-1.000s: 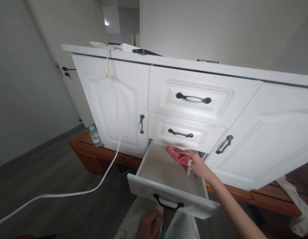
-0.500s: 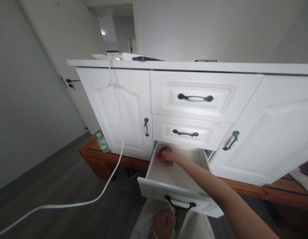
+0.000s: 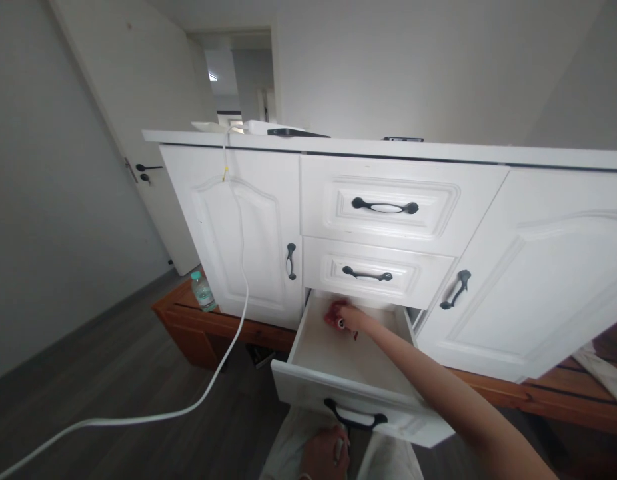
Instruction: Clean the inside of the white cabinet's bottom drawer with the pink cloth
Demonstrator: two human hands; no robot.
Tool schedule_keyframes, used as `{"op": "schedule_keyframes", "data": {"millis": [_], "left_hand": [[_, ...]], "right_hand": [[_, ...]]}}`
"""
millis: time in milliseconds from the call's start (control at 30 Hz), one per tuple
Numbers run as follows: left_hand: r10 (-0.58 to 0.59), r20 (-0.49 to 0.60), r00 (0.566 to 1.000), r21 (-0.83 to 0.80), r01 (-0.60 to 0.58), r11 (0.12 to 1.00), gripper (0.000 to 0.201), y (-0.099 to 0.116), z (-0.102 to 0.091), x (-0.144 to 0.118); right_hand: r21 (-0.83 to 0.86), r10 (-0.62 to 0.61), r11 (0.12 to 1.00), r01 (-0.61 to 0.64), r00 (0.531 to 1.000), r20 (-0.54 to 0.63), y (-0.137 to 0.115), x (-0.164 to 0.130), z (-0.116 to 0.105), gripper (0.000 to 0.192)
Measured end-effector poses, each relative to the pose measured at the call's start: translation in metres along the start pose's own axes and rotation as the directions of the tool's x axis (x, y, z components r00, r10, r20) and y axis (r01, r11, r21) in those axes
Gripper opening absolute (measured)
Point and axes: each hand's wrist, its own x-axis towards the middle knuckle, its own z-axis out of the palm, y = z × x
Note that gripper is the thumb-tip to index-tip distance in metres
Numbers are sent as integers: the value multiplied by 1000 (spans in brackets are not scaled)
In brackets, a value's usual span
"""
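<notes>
My right hand (image 3: pixel 349 319) reaches into the pulled-out bottom drawer (image 3: pixel 361 393). Its fingers are closed on a red cloth (image 3: pixel 333 313), pressed near the back left of the drawer's floor; both are a little blurred. Small light and dark bits show at the hand, too blurred to name. Below the drawer front, my left hand (image 3: pixel 324 453) rests by my knees with its fingers curled. Something pale shows at those fingers, but I cannot make out what it is. The drawer's black-and-white handle (image 3: pixel 355 415) is just above this hand, apart from it.
Two shut drawers with handles (image 3: pixel 385 205) sit above, between cabinet doors (image 3: pixel 228 233). A white cable (image 3: pixel 238 320) hangs from the cabinet top across the left. A water bottle (image 3: pixel 202 293) stands on the wooden bench (image 3: pixel 188 327). A phone-like dark object (image 3: pixel 403 139) lies on top.
My right hand has moved slightly to the right inside the drawer with the red cloth. The view has shifted a little. My left hand stays curled by my knees.
</notes>
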Motion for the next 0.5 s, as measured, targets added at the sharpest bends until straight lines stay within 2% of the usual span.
{"op": "schedule_keyframes", "data": {"millis": [100,167,233,367,433,500], "left_hand": [[11,-15,1000,23,-11,1000,22,-2,2,1],[22,-27,999,6,-21,1000,21,0,1,0],[24,-44,999,-12,-25,1000,20,5,-2,-3],[11,-84,996,-33,-14,999,19,17,-10,-6],[5,-80,997,-29,-8,1000,19,21,-12,-6],[11,-64,998,-7,-11,1000,19,21,-11,-5]], "right_hand": [[-52,70,996,-69,997,30,24,-1,-13,39],[-64,58,997,-51,991,118,26,-8,-12,34],[-63,17,998,-2,970,244,19,-19,-4,27],[-47,-34,997,63,885,465,-2,-45,16,15],[-45,-26,997,55,871,491,-3,-53,16,15],[-66,13,998,18,900,436,6,-56,7,15]]}}
